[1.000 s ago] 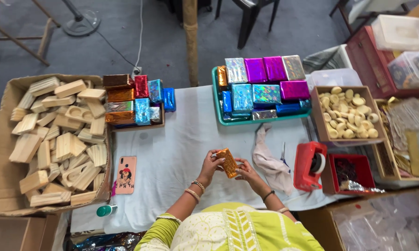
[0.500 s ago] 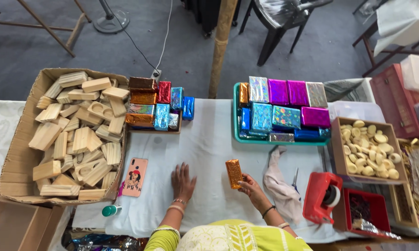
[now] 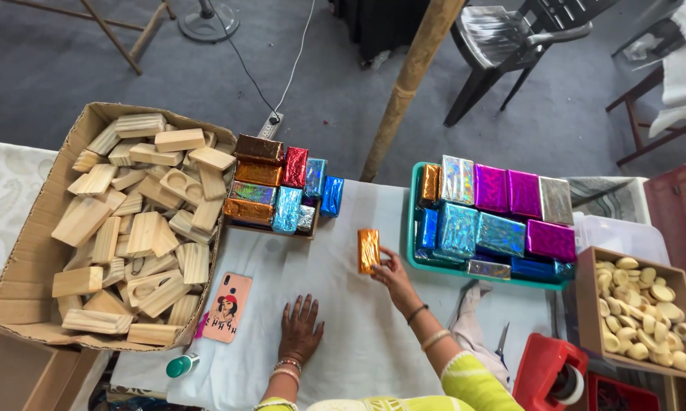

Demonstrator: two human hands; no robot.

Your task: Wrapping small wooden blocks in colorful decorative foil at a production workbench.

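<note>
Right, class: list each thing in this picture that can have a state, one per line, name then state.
Right hand: holding the orange foil block upright.
Orange foil block: wrapped, between the two trays.
Left hand: flat on the white cloth.
Cardboard box: open, full of bare wooden blocks.
Green tray: loaded with wrapped blocks.
Phone: face down.

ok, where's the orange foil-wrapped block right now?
Head view, centre: the orange foil-wrapped block is held upright in the right hand over the white tablecloth, between the small tray of wrapped blocks and the teal tray.
</note>
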